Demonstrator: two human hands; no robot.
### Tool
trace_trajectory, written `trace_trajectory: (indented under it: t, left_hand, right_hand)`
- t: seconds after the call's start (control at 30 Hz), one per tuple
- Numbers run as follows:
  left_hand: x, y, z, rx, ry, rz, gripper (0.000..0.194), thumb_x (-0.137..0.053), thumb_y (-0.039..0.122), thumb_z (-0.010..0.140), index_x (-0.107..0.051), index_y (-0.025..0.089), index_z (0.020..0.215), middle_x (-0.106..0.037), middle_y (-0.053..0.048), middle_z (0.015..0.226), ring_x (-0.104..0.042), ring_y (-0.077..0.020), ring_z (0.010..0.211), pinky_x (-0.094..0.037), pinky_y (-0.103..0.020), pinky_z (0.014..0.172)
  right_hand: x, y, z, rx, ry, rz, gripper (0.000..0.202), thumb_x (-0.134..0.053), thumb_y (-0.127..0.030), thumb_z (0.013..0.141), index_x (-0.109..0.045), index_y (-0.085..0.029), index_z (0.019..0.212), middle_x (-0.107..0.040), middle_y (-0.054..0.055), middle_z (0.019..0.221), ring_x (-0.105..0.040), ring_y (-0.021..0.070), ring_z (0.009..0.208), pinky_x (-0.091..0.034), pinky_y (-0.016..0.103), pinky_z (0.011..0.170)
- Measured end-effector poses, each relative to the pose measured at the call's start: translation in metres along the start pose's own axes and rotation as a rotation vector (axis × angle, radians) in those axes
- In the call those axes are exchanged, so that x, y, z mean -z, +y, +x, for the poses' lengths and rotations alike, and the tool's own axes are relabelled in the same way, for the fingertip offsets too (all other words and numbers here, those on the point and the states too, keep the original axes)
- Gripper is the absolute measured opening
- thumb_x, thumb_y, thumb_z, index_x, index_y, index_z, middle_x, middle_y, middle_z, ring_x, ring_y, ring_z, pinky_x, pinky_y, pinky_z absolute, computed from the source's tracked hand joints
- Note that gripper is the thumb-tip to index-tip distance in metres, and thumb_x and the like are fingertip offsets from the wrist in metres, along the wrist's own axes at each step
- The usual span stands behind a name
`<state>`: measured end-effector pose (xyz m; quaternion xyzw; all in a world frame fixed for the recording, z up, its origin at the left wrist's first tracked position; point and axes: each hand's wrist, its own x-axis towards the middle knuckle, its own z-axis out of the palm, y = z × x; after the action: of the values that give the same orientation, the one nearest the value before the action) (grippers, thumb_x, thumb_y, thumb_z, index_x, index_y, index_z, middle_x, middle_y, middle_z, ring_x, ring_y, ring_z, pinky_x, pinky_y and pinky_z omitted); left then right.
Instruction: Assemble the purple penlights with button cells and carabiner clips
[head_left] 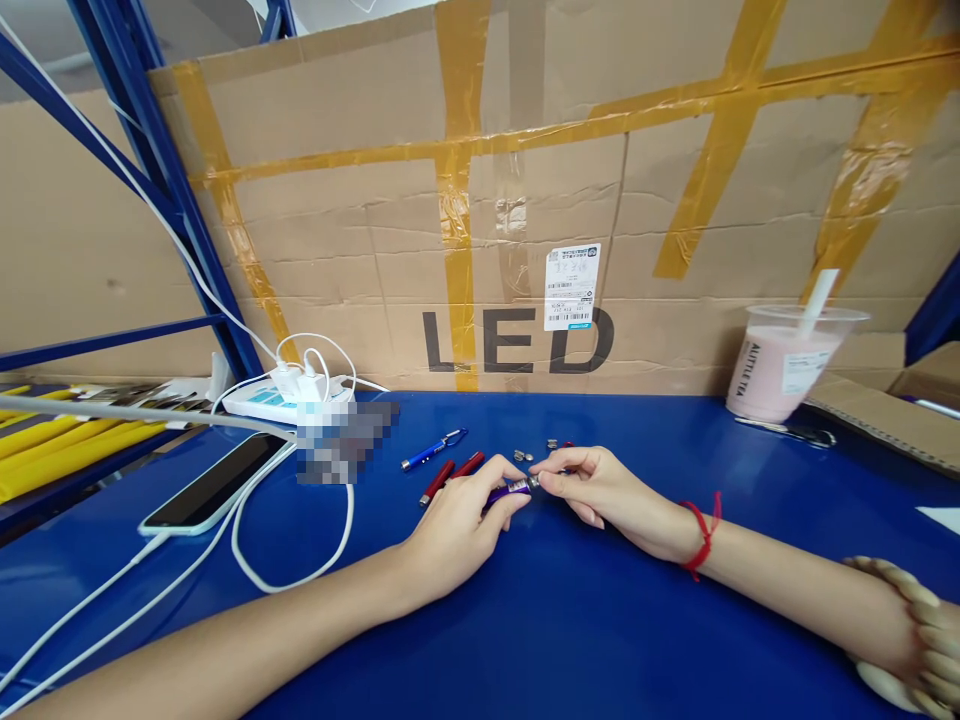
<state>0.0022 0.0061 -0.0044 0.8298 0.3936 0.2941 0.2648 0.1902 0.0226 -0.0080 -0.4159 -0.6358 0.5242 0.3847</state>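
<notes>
Near the middle of the blue table, my left hand (469, 515) is closed around a small purple tube (511, 489), which points to the right. The fingertips of my right hand (592, 485) pinch at the silvery right end of that tube; whether they hold a separate small part is too small to tell. Just behind my left hand lie red tubes (436, 483), partly hidden by it. A blue tube with a clip (431, 453) rests further back. Small silvery pieces (523, 456) lie behind the fingertips, with another small piece (552, 443) beside my right hand.
A phone (214, 485) with white cables and a power strip (259, 397) occupy the left side. At the back right stands a cup of pink drink (780, 370) with a straw. A large cardboard sheet (337, 260) closes off the back of the blue table (600, 620).
</notes>
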Motion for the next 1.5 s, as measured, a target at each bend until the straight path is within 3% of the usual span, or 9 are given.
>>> trace_trajectory:
  t: [0.27,0.7,1.5]
  left_hand:
    - [-0.0002,-0.0029,-0.0007,-0.062,-0.06,-0.068,0.013,-0.042,0.027,0.09,-0.052,0.019,0.088,-0.053,0.003,0.065,-0.052,-0.012,0.06,-0.037,-0.02,0.058]
    - [0.0015,-0.0001,-0.0011,-0.035,-0.09,-0.063,0.014,-0.042,0.03,0.09,-0.052,0.02,0.093,-0.055,0.002,0.067,-0.053,-0.012,0.06,-0.039,-0.021,0.058]
    - [0.0007,0.0048,-0.004,0.007,-0.114,-0.066,0.019,-0.037,0.03,0.092,-0.052,0.018,0.09,-0.053,0.004,0.062,-0.052,-0.0109,0.059,-0.037,-0.02,0.058]
  right_hand:
    - [0.0046,0.0058,0.001,-0.041,-0.084,-0.009,0.038,-0.075,-0.045,0.06,-0.06,-0.012,0.071,-0.045,-0.006,0.039,-0.034,0.0038,0.031,-0.02,0.017,0.034]
    - [0.0048,0.0036,0.002,-0.046,-0.153,0.011,0.031,-0.076,-0.036,0.06,-0.057,-0.012,0.066,-0.045,-0.007,0.037,-0.036,0.003,0.03,-0.022,0.013,0.03]
    - [0.0038,0.0036,0.0017,0.006,-0.186,0.02,0.042,-0.07,-0.05,0.066,-0.052,-0.012,0.07,-0.043,-0.008,0.039,-0.033,0.0015,0.03,-0.023,0.012,0.032]
